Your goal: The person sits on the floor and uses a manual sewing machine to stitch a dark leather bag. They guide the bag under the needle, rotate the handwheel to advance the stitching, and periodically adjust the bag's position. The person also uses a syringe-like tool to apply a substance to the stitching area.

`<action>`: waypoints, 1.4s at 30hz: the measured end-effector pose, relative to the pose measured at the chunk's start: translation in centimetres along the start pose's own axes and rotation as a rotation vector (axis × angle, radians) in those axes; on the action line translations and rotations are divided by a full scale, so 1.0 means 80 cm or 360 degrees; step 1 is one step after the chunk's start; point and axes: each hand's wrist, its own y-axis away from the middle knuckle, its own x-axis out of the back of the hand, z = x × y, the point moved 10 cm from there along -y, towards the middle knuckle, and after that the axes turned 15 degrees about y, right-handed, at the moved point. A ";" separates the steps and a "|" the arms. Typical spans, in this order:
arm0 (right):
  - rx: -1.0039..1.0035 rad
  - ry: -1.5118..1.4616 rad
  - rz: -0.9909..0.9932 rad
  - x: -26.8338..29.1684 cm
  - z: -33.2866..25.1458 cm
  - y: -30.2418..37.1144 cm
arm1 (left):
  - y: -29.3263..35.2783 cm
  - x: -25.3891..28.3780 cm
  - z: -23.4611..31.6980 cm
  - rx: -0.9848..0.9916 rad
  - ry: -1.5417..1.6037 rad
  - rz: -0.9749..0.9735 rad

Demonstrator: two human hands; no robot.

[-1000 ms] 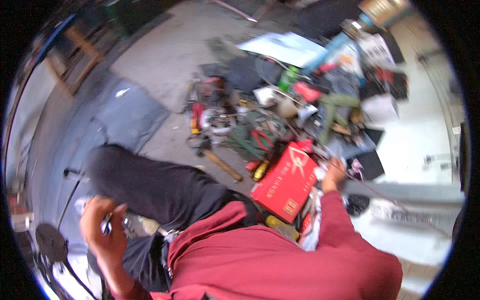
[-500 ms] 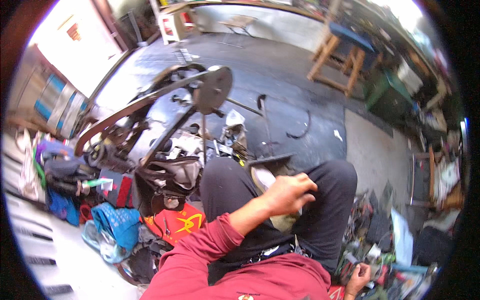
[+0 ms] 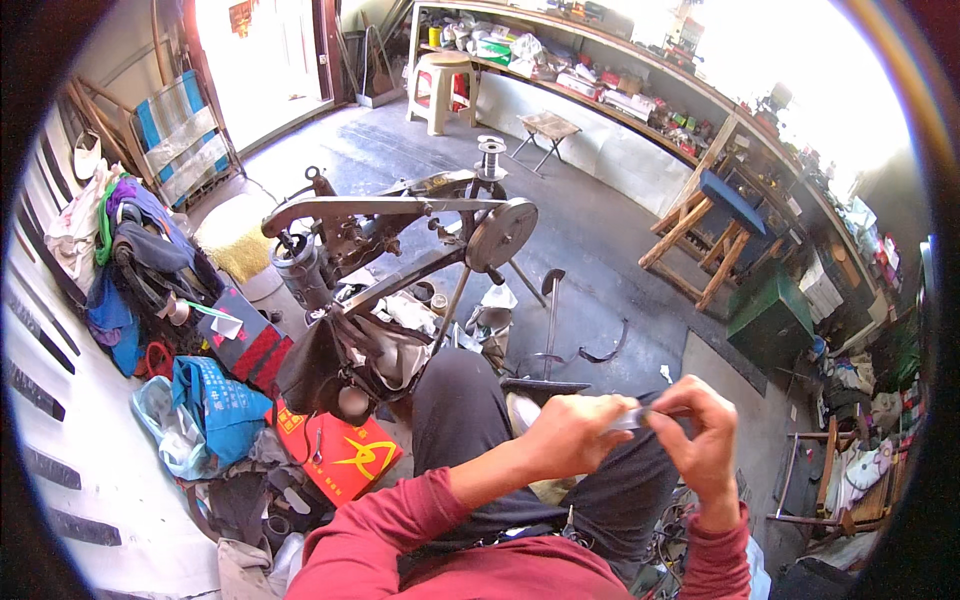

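My left hand [image 3: 575, 435] is closed around a small pale, shiny thing [image 3: 629, 419], which sticks out past its fingers over my right knee. From the other side my right hand [image 3: 703, 432] pinches with thumb and forefinger at the dark end of the same thing. The fingers hide much of it, and its kind cannot be made out. Ahead and to the left stands a hand-cranked sewing machine with a round metal wheel [image 3: 502, 235], apart from both hands.
A black bag [image 3: 320, 375] hangs below the machine. A red bag [image 3: 340, 455] and a blue bag [image 3: 215, 405] lie to the left. A metal post on a foot [image 3: 547, 385] stands beyond my knees. Farther off are a blue-topped wooden stool [image 3: 705, 225] and a green box [image 3: 770, 310].
My right hand has come up from the clutter at the lower right to meet my left hand. Both now hold the small pale thing. The view has tilted up toward the shelves.
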 end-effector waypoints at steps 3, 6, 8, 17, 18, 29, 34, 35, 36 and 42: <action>-0.0112 -0.0434 -0.0003 -0.039 0.011 0.000 | 0.032 0.011 -0.047 0.0651 0.0540 0.0107; 0.0200 -0.0412 -0.0035 -0.064 0.001 0.007 | 0.048 0.024 -0.071 0.0874 0.1502 0.0540; 0.0217 -0.0547 -0.0125 -0.089 0.004 0.022 | 0.052 0.028 -0.075 0.0883 0.1776 0.0742; 0.0113 -0.0731 -0.0336 -0.135 0.059 0.046 | 0.055 -0.031 -0.101 0.1071 0.2099 0.0723; 0.0157 -0.0730 -0.0342 -0.136 0.062 0.045 | 0.057 -0.034 -0.106 0.1102 0.2089 0.0726; -0.0267 -0.1725 -0.0536 -0.132 0.063 -0.024 | 0.081 0.043 -0.111 0.1011 0.1201 0.0616; -0.0114 -0.1563 -0.0649 -0.117 -0.030 -0.118 | 0.106 0.124 -0.107 0.0860 0.0791 0.0823; -0.0030 -0.1425 -0.0646 -0.115 -0.056 -0.135 | 0.112 0.134 -0.107 0.0868 0.0706 0.0841; -0.0053 -0.1354 -0.0662 -0.119 -0.077 -0.147 | 0.119 0.145 -0.108 0.0892 0.0609 0.0881; 0.0231 -0.1124 -0.0861 -0.165 -0.207 -0.202 | 0.127 0.154 -0.078 0.0570 0.0271 0.0797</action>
